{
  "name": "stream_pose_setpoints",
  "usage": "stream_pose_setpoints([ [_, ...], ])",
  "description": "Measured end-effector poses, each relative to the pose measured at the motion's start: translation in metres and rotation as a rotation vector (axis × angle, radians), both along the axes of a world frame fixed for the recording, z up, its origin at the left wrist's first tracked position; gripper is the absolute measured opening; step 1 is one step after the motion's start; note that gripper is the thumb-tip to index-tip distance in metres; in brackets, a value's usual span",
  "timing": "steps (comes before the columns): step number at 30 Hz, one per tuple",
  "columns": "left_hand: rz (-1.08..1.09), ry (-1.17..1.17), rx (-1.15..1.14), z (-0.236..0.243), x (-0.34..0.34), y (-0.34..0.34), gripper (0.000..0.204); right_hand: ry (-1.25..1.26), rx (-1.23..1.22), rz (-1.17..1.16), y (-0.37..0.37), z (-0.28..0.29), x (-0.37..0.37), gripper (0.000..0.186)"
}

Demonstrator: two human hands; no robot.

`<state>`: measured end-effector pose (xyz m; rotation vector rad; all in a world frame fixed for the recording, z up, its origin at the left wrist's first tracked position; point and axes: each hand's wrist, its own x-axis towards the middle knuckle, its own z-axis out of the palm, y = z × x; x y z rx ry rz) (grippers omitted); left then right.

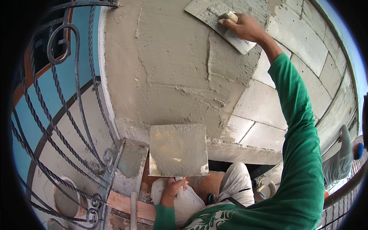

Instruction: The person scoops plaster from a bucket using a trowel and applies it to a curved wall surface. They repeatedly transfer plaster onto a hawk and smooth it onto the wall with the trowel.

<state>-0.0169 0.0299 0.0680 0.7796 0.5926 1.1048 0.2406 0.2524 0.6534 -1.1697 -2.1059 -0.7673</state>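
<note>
My left hand (174, 189) grips the handle of a square plasterer's hawk (178, 149), held level in front of my knees. A thin smear of grey mortar covers its top. With my arm stretched up to the right, my right hand (245, 28) is closed around the handle of a flat rectangular plastering trowel (242, 44). The trowel lies tilted against the wall, mortar clinging to its back. Wet grey plaster (172, 57) coats the wall's left and middle, with ridges and seams. To the right, pale blocks (264, 111) show bare with dark joints.
A twisted black iron railing (63, 90) stands close on my left. Behind it is a round bucket (67, 197) with grey contents. Another bucket (266, 189) with a tool handle sits right of my knee. Planks (130, 207) lie below. Another person (339, 161) bends at far right.
</note>
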Motion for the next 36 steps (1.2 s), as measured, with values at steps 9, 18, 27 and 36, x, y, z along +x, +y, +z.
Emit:
stream_pose_setpoints([
  [9,0.138,0.063,0.052,-0.009,0.027,-0.002,0.026,-0.258,-0.227,-0.125,-0.018,-0.181,-0.011,0.045],
  [18,0.196,0.031,-0.027,-0.021,0.041,0.001,0.025,-0.528,-0.433,-0.151,-0.035,-0.265,0.034,0.044],
  [27,0.102,0.133,-0.03,-0.025,0.062,0.031,0.025,-0.196,-0.244,-0.347,-0.1,-0.247,0.195,0.041],
  [36,0.043,0.283,0.16,-0.077,0.193,0.056,0.026,0.454,-0.212,-0.849,-0.302,-0.378,0.469,0.035],
])
